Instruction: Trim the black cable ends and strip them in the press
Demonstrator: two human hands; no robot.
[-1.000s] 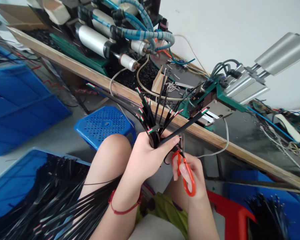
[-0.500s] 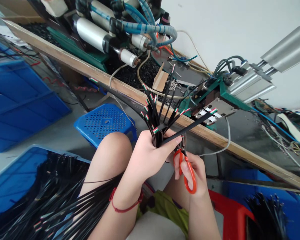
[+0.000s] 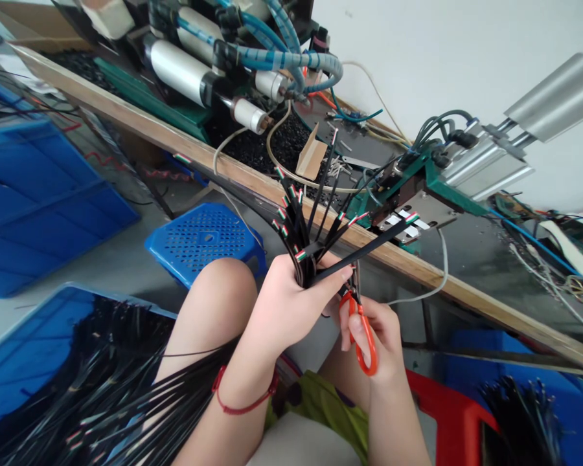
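My left hand is wrapped round a bundle of black cables, whose ends fan out above the fist and show red, white and green wire tips. One thicker cable points off to the right under my left thumb. In my right hand is a pair of scissors with orange handles, thumb and fingers through the loops. The scissor blades reach up beside my left fingertips; their tips are partly hidden there. The long tails of the cables run down across my left forearm's far side.
A wooden-edged workbench carries metal cylinders, blue hoses and black scraps. A blue stool stands before it. Blue crates with black cables lie at both sides, and a red stool is at right.
The scissors' orange handles have come closer together as my right hand squeezed. My left hand and the cable bundle have hardly moved.
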